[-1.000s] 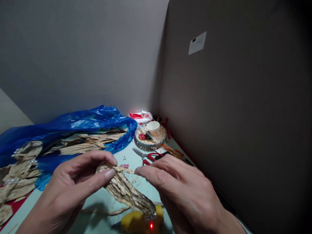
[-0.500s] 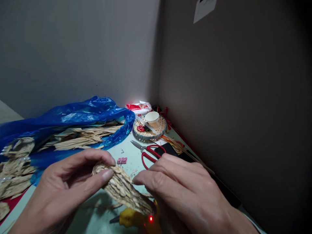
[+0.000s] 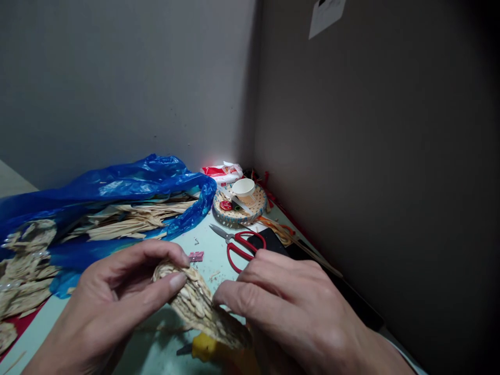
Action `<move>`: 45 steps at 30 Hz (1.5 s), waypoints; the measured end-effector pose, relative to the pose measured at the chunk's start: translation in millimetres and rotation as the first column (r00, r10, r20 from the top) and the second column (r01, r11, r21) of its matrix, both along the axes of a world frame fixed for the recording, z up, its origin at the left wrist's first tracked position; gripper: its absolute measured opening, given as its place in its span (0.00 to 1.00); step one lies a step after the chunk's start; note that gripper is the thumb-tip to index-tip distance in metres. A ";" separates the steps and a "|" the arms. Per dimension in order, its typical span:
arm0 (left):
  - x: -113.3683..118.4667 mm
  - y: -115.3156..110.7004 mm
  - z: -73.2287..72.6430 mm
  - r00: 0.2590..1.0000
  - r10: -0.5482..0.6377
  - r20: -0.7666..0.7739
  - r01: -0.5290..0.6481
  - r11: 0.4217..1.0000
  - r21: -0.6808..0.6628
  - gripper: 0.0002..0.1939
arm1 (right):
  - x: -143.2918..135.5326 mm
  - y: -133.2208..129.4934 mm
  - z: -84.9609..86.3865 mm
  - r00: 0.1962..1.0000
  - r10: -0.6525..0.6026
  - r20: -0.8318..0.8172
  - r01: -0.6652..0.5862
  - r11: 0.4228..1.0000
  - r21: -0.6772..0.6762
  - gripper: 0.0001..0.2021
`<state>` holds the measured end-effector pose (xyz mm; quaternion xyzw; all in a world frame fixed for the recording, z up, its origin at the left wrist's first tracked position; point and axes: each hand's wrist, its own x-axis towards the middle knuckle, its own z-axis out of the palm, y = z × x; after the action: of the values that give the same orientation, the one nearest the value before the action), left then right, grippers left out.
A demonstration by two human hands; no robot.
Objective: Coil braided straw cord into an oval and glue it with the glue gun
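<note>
A coiled piece of braided straw [image 3: 197,301] slants down to the right between my hands. My left hand [image 3: 113,299] pinches its upper left end, thumb in front and fingers behind. On the right side, my right hand [image 3: 289,307] is closed, its index fingertip against the braid's edge and its other fingers hidden behind the hand. Below the braid is a yellow glue gun [image 3: 205,346] with a dark nozzle pointing left; most of its body is covered. A pink clip [image 3: 196,257] lies just beyond my left fingertips.
Red-handled scissors [image 3: 238,242] lie ahead of my right hand. Behind them a woven tray [image 3: 238,219] carries a white cup [image 3: 244,188]. At left, a blue plastic bag [image 3: 128,179] holds dried straw strips [image 3: 133,219]. More braided pieces [image 3: 27,271] lie at far left.
The braid has shifted slightly right and tilted with my left hand. My right hand has moved slightly, and the red light near the glue gun no longer shows.
</note>
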<state>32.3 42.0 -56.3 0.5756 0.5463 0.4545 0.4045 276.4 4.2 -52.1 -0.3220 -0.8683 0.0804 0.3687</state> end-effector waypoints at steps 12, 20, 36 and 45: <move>-5.3 0.4 -3.3 0.999 0.011 -0.037 -0.013 0.997 -0.071 0.16 | -12.8 0.1 1.7 0.996 -0.078 -0.053 0.075 0.995 -0.064 0.09; 0.7 -1.8 -4.3 0.997 0.081 -0.018 -0.082 0.990 -0.116 0.19 | -16.5 -0.2 -4.9 0.989 -0.147 0.016 0.146 0.987 0.062 0.10; 7.5 -0.2 5.7 0.984 -0.174 -0.048 0.169 0.981 -0.099 0.14 | -24.4 2.9 -11.4 0.969 -0.243 -0.053 0.249 0.950 0.191 0.09; 2.8 -3.5 6.5 0.981 -0.157 -0.110 0.152 0.987 -0.053 0.12 | -25.8 5.2 -15.5 0.968 -0.237 -0.085 0.251 0.939 0.236 0.08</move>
<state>35.1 38.5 -49.8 0.6324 0.5320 0.3759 0.4193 250.6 9.4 -67.6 -0.3768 -0.8144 -0.0649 0.4366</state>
